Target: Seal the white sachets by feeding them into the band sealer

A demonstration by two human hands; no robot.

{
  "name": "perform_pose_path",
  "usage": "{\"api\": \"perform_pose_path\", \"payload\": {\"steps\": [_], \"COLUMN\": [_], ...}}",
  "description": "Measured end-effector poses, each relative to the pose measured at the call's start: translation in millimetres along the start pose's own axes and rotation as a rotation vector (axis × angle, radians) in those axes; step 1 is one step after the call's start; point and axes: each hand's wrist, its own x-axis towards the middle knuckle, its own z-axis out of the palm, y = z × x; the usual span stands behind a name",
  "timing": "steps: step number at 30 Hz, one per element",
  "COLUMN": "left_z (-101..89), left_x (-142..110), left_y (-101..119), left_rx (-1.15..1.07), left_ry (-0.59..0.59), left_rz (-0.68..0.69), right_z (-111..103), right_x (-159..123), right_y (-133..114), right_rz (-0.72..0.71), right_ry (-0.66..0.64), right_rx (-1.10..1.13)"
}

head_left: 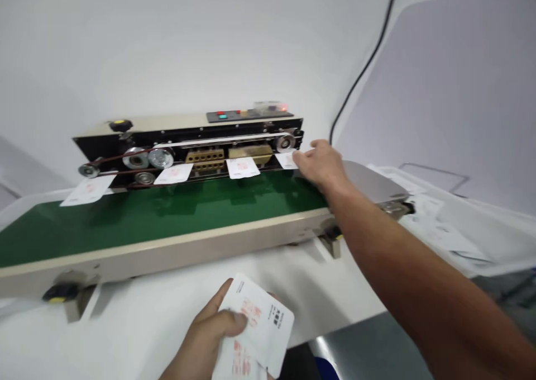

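A band sealing machine [188, 139] with a green conveyor belt [167, 209] stands on a white table. My right hand [320, 162] reaches to the machine's right end, its fingers pinched on a white pouch [287, 160] at the sealing slot. Three more white pouches with red print ride along the slot: one at the left end [87, 190], one left of centre [173, 174], one in the middle [243, 167]. My left hand [209, 335] is low in front, gripping a small stack of the same white pouches [257, 329] with the thumb on top.
A white bin [460, 223] with more pouches lies at the right, beyond the machine's metal end plate [368, 181]. A black cable [364, 67] runs up the white wall. Yellow-topped knobs sit on the machine's top left [120, 125] and front foot [58, 293].
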Motion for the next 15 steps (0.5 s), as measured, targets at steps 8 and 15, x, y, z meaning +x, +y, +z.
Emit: {"api": "perform_pose_path", "payload": {"steps": [8, 15], "left_z": [20.3, 33.7], "left_x": [-20.3, -19.5], "left_y": [18.0, 12.4], "left_rx": [0.074, 0.004], "left_ry": [0.091, 0.286], "left_rz": [-0.03, -0.015], "right_z": [-29.5, -55.7], "right_x": [-181.6, -146.7], "right_y": [10.9, 29.7], "right_rz": [-0.48, -0.018], "right_ry": [-0.779, -0.547], "right_rx": [0.031, 0.275]}}
